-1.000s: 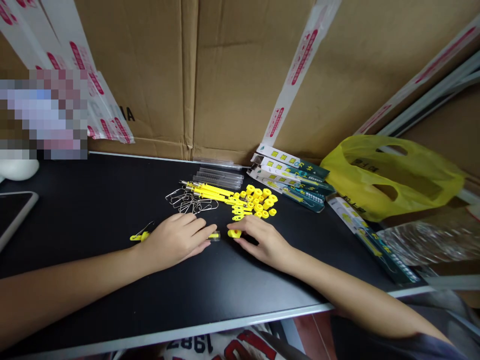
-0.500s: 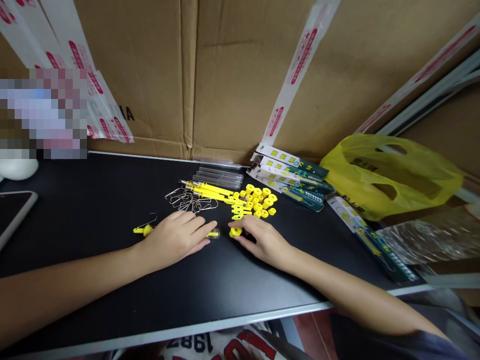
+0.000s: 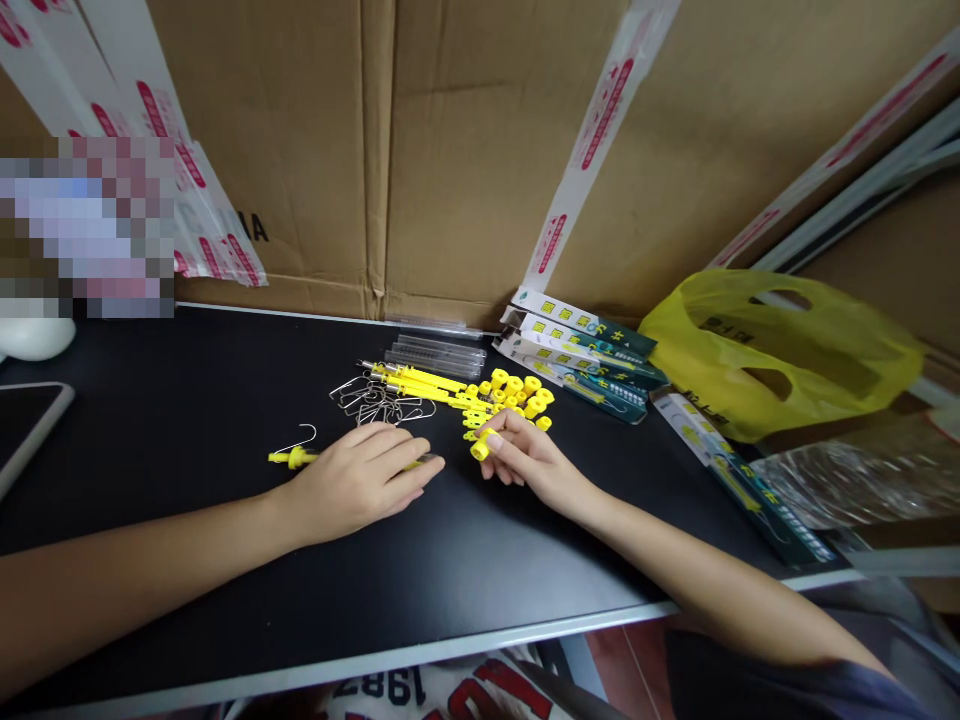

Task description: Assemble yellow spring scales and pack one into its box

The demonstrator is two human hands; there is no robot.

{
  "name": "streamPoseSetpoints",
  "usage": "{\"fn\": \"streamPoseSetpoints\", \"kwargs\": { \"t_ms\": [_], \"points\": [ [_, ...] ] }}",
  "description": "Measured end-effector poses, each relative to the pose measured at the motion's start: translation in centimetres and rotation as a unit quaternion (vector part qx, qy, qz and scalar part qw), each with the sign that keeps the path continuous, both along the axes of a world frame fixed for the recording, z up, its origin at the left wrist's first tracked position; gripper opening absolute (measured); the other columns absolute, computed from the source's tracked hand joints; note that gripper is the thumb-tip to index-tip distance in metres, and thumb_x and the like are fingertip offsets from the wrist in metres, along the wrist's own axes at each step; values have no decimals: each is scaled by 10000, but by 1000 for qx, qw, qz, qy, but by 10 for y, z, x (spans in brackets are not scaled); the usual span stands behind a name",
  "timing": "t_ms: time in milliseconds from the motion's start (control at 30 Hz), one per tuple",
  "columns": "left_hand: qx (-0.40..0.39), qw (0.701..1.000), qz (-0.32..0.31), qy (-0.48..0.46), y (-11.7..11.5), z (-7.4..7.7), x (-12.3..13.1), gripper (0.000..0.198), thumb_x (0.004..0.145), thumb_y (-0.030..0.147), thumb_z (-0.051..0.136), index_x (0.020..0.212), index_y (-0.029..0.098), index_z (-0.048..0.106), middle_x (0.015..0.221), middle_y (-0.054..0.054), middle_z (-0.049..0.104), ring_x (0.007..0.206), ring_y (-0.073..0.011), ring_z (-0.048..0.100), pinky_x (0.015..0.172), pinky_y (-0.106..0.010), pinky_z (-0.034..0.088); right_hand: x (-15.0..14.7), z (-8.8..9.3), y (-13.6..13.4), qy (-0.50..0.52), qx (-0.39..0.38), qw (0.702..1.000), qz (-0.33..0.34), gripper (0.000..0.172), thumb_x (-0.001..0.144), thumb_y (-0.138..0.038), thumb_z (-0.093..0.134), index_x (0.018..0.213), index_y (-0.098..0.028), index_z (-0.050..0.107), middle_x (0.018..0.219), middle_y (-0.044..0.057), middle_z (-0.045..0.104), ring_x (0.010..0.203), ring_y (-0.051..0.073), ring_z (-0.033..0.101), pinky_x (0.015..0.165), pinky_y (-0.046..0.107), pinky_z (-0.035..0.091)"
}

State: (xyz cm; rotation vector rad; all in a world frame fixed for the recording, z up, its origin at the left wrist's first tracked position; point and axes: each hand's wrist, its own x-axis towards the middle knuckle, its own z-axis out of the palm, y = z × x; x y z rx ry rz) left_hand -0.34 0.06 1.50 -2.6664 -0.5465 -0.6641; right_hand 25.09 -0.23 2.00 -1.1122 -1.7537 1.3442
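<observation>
Small yellow cap [image 3: 480,450] pinched between thumb and fingers [image 3: 501,447] of right hand [image 3: 529,460], lifted just clear of the black bench [image 3: 187,400], near its middle and just in front of the heap of loose yellow caps [image 3: 521,395]. Right fingers curled in tight on the cap, palm turned inward.

Left hand [image 3: 356,480] lying flat just beside it, fingers stretched and pressed down on a long yellow-ended tool [image 3: 296,458]; tool's yellow end and wire hook poking out left of the wrist, its other tip just showing past the fingertips, close to the cap but apart from it. Fingers laid over the tool rather than wrapped round it.

Behind the hands: tangle of wire hooks [image 3: 379,400], yellow rods [image 3: 420,382], clear tubes [image 3: 439,352], all crowded toward the cardboard wall [image 3: 450,150]. To the right: printed packets [image 3: 585,350], a yellow plastic bag [image 3: 780,350], more packets running along the right edge.

Bare bench to the left as far as a tablet [image 3: 26,425] at the left edge. Broad bare strip between forearms and the pale front edge, nearest the body.
</observation>
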Motion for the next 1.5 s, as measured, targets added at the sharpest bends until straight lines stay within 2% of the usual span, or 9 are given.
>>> {"fn": "streamPoseSetpoints", "kwargs": {
  "t_ms": [100, 233, 400, 467, 533, 633, 967, 1500],
  "points": [
    [5, 1000, -30, -3, 0, -2, -1, 306, 876, 177, 542, 1182, 180, 558, 1074, -62, 638, 1006, -185, 582, 921, -366, 455, -2, 2, 1, 25, -52, 998, 7, 316, 888, -499, 467, 870, -185, 439, 594, -30, 575, 433, 62, 402, 403, 179, 273],
    [28, 997, -71, 6, -2, -2, 1, 287, 878, 184, 538, 1164, 177, 568, 1059, -54, 645, 991, -177, 584, 937, -361, 454, -5, 2, 0, 34, -61, 998, 3, 322, 863, -507, 501, 867, -190, 450, 590, -36, 569, 426, 61, 402, 397, 179, 264],
    [48, 997, -52, 3, -6, 4, 5, 288, 884, 213, 523, 1167, 176, 561, 870, -27, 647, 805, -156, 585, 775, -324, 495, -12, 0, -6, 59, -39, 997, 13, 324, 836, -477, 573, 909, -195, 433, 620, -35, 580, 450, 60, 420, 406, 177, 286],
    [54, 996, -77, -7, -8, 5, 7, 209, 882, 238, 525, 1067, 179, 603, 773, -9, 618, 723, -143, 562, 759, -316, 494, -14, -2, -8, 68, -38, 997, 22, 322, 841, -470, 573, 925, -196, 425, 644, -27, 594, 457, 60, 430, 411, 177, 296],
    [57, 989, -136, -4, -11, 5, 10, 140, 884, 265, 515, 880, 188, 632, 675, 13, 569, 647, -126, 522, 802, -307, 490, -16, -4, -9, 71, -39, 996, 24, 320, 847, -472, 565, 936, -198, 425, 651, -25, 598, 455, 61, 430, 412, 179, 302],
    [50, 981, -185, 17, -16, 4, 15, 250, 883, 301, 502, 674, 192, 585, 607, 22, 513, 603, -120, 480, 894, -303, 466, -20, -5, -10, 76, -34, 996, 27, 316, 847, -472, 566, 929, -199, 431, 647, -27, 592, 460, 63, 434, 417, 182, 316],
    [27, 987, -157, 35, -18, 3, 20, 323, 855, 436, 507, 658, 184, 552, 640, 1, 520, 642, -151, 478, 899, -338, 442, -30, -5, -13, 104, -30, 993, 47, 272, 859, -402, 586, 930, -192, 428, 661, -21, 592, 498, 63, 449, 441, 182, 336],
    [19, 986, -164, 33, -18, 1, 23, 331, 847, 453, 511, 664, 180, 554, 646, -15, 541, 663, -170, 504, 831, -316, 446, -29, -9, -16, 102, -39, 992, 68, 233, 881, -365, 568, 926, -185, 426, 683, -5, 612, 536, 72, 459, 492, 189, 357]
  ]
}}
